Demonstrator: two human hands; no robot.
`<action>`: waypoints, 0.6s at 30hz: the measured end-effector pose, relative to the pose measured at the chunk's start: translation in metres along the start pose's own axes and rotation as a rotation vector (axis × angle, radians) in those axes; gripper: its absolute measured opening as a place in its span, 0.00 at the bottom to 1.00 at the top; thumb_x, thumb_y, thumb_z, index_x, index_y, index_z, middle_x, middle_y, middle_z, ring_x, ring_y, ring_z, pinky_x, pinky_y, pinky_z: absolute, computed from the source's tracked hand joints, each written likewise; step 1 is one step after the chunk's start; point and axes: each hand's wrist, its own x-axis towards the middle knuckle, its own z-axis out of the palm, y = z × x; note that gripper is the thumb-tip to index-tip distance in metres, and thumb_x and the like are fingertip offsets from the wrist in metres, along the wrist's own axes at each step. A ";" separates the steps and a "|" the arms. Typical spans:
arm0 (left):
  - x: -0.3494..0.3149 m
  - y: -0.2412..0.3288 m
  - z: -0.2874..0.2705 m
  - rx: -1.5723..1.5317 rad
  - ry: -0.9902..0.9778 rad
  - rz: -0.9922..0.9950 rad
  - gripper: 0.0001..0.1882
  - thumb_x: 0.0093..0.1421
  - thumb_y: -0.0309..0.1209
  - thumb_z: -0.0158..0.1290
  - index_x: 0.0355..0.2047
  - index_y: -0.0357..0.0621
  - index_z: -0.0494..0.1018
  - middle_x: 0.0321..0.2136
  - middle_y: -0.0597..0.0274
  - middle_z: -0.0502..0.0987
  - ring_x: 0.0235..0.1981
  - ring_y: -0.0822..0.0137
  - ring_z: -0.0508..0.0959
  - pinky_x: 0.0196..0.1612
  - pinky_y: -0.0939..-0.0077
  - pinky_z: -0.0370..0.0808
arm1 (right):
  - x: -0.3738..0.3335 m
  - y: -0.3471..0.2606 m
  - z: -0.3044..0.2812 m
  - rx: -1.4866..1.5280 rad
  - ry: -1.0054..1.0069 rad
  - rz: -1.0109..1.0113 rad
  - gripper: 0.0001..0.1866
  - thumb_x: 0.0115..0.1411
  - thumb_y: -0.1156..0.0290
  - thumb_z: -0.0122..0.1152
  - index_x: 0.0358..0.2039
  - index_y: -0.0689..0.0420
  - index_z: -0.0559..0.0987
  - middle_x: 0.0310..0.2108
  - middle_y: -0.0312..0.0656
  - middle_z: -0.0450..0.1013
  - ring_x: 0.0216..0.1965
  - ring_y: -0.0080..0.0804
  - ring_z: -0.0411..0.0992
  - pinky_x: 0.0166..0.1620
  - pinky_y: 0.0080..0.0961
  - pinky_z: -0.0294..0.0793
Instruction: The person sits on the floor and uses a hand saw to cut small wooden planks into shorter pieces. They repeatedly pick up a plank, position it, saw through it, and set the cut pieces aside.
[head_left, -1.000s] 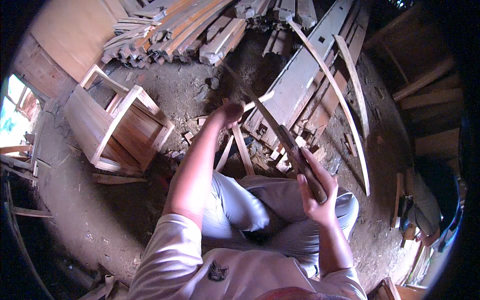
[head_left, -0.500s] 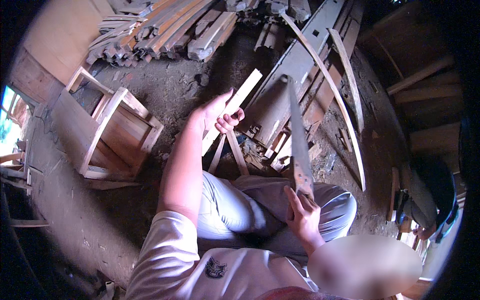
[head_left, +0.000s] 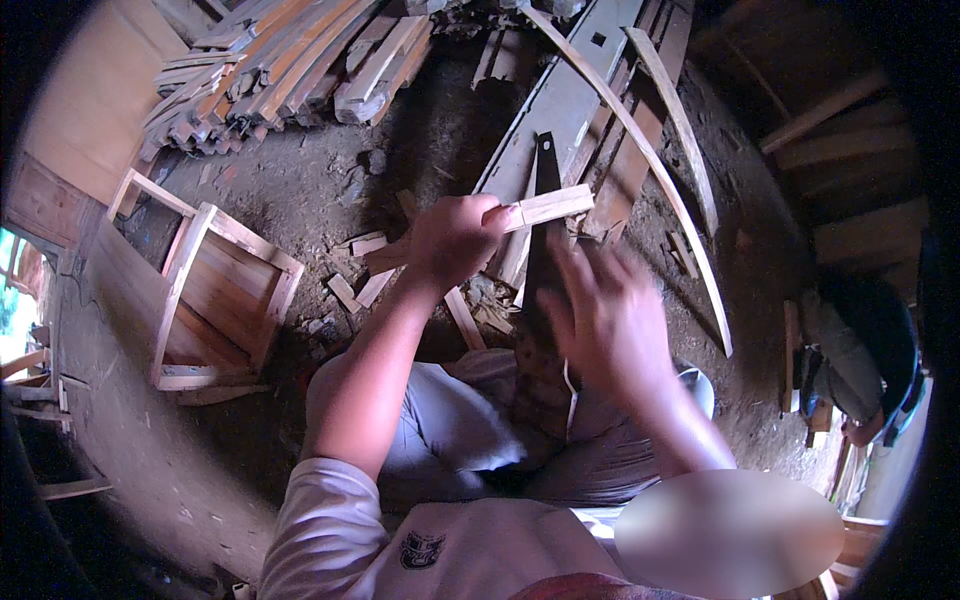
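Note:
My left hand [head_left: 455,240] is closed around a pale wooden strip [head_left: 556,205], whose squared end sticks out to the right of my fist. A thin line crosses the strip near my thumb. Behind the strip runs the dark blade of a handsaw [head_left: 546,165], tip pointing away from me. Its lower part reaches down between my legs, where the handle is in shadow. My right hand [head_left: 612,310] is just right of the blade, blurred by motion, fingers apart and off the saw handle. Whether its fingertips touch the strip, I cannot tell.
A wooden frame with panels [head_left: 225,290] stands at the left. Stacked timber [head_left: 270,75] lies at the back, a long grey board [head_left: 560,90] and curved strips [head_left: 665,180] ahead to the right. Offcuts [head_left: 345,293] litter the floor. Another person [head_left: 860,350] is at far right.
My right hand has let go of the saw handle and moved up toward the strip. The saw has shifted left. My left hand has turned the strip from steeply slanted to nearly level.

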 end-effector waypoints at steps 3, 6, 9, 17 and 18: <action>-0.002 0.009 0.008 0.020 -0.076 0.028 0.15 0.64 0.42 0.53 0.30 0.42 0.78 0.24 0.45 0.80 0.29 0.42 0.82 0.34 0.50 0.75 | 0.038 0.050 0.040 -0.186 0.248 -0.228 0.18 0.56 0.64 0.65 0.46 0.59 0.78 0.35 0.49 0.76 0.45 0.44 0.76 0.46 0.42 0.78; -0.007 0.010 0.019 0.019 -0.061 0.028 0.13 0.61 0.37 0.55 0.26 0.40 0.76 0.21 0.46 0.78 0.24 0.48 0.81 0.30 0.55 0.73 | 0.039 0.065 0.074 -0.075 0.124 -0.172 0.12 0.57 0.63 0.64 0.36 0.57 0.78 0.32 0.46 0.77 0.39 0.43 0.78 0.43 0.39 0.78; -0.011 0.016 0.022 0.034 -0.043 0.028 0.16 0.60 0.40 0.55 0.23 0.41 0.77 0.22 0.45 0.79 0.27 0.43 0.82 0.32 0.47 0.77 | 0.038 0.069 0.092 -0.096 0.138 -0.099 0.12 0.56 0.60 0.65 0.27 0.53 0.74 0.24 0.40 0.76 0.28 0.42 0.79 0.37 0.38 0.78; -0.009 0.018 0.023 0.021 -0.066 -0.007 0.19 0.63 0.43 0.55 0.21 0.40 0.76 0.20 0.45 0.78 0.24 0.43 0.81 0.29 0.48 0.74 | 0.032 0.071 0.100 0.020 0.160 -0.009 0.10 0.53 0.64 0.66 0.28 0.53 0.74 0.24 0.44 0.75 0.28 0.46 0.78 0.35 0.42 0.76; -0.009 0.017 0.023 -0.054 -0.074 -0.015 0.21 0.63 0.44 0.55 0.22 0.40 0.76 0.19 0.45 0.77 0.23 0.44 0.80 0.28 0.49 0.73 | 0.033 0.070 0.101 0.038 0.161 0.010 0.11 0.53 0.64 0.67 0.28 0.54 0.74 0.24 0.44 0.75 0.28 0.47 0.78 0.35 0.43 0.76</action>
